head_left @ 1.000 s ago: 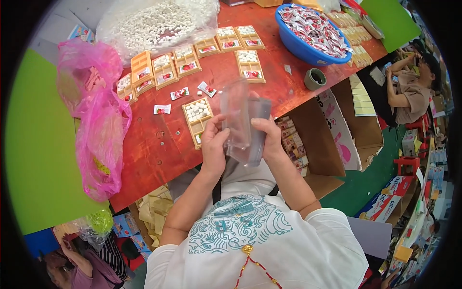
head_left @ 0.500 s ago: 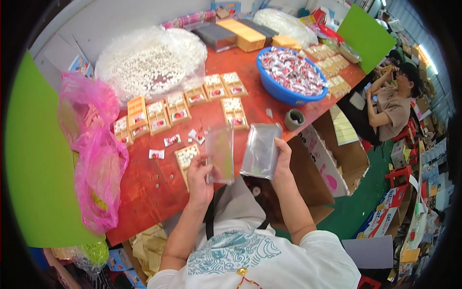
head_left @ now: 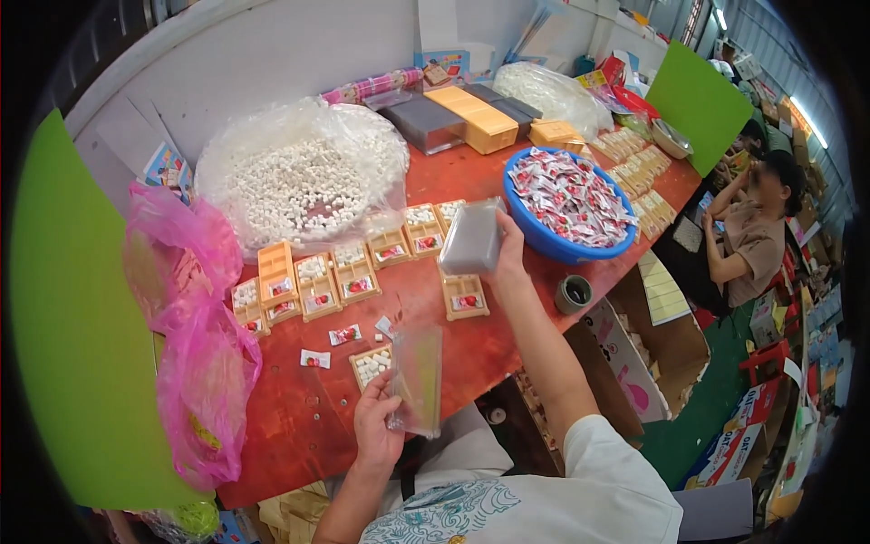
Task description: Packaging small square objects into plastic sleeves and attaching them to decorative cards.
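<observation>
A person's left hand (head_left: 376, 422) pinches a thin clear plastic cover (head_left: 421, 381) by its edge, upright, perhaps to spare its faces from fingerprints. The right hand (head_left: 507, 245), raised farther forward, wraps the side of a greyish clear plastic block (head_left: 473, 236), probably for a firm hold; its hidden fingers and whether the block is several nested pieces cannot be told. Just beyond the left hand lies a compartment tray (head_left: 354, 370) of white cubes, partly covered. More trays (head_left: 355, 271) line up ahead, seemingly for easy reach, and a blue basin (head_left: 566, 250) of wrapped sachets sits right of the right hand. The scuffed red table (head_left: 281, 399) meets a pale wall (head_left: 272, 72); farther right, another person (head_left: 752, 249) sits in a cluttered workroom.
</observation>
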Demonstrator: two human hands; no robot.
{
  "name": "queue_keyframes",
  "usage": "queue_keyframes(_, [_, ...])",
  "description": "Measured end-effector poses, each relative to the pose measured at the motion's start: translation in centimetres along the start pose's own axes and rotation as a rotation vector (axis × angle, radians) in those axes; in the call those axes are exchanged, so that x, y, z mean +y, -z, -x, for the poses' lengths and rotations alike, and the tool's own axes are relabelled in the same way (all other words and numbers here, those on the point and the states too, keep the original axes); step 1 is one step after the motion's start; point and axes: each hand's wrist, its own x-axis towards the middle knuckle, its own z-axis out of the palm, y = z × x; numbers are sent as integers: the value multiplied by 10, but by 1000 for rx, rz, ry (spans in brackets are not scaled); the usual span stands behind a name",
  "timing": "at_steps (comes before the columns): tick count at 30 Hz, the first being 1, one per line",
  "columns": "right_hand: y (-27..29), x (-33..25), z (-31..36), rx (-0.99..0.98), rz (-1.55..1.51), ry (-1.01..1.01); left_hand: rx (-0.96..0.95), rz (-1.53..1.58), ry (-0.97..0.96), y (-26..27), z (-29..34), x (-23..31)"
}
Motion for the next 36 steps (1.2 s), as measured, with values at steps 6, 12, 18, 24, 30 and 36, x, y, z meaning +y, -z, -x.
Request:
queue_keyframes(6, [29, -5, -162, 145, 2, 68, 108, -52, -12, 2, -4, 25])
queue_keyframes(12, [32, -3, -237, 257, -140, 97, 248, -47, -79, 1, -26, 47])
queue_keyframes(18, [64, 2, -295, 416, 209, 242, 301, -180, -108, -9, -73, 62])
queue_keyframes(24, [21, 3, -194, 368, 1031, 689, 122, -37, -38, -14, -96, 58])
queue_keyframes(30, [-40, 71, 67, -477, 184, -253, -16, 277, 142, -11, -72, 25])
queue_keyframes(36, [-27, 84, 137, -301, 178, -200, -47, 204, 183, -13, -32, -11])
